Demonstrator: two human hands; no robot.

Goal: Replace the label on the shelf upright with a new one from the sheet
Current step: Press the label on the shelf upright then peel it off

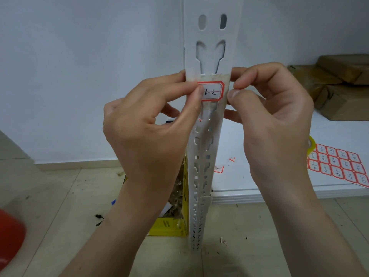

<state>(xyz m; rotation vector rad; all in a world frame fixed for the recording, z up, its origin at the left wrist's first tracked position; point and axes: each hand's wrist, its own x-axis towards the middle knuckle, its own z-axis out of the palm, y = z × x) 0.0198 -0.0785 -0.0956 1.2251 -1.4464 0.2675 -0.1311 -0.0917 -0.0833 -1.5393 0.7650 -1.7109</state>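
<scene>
White wall behind, shelf upright (207, 62) centre. Left hand (147, 126) thumb presses label (212, 91) onto upright; right hand (273, 116) pinches at label's right edge. Sheet (339, 166) lies on shelf board (279, 176), right

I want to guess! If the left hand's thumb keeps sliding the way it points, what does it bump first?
Probably nothing new: the left hand thumb already presses the label on the upright.

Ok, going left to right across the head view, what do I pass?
Red object → left hand → label on the upright → right hand → tape roll → label sheet.
</scene>
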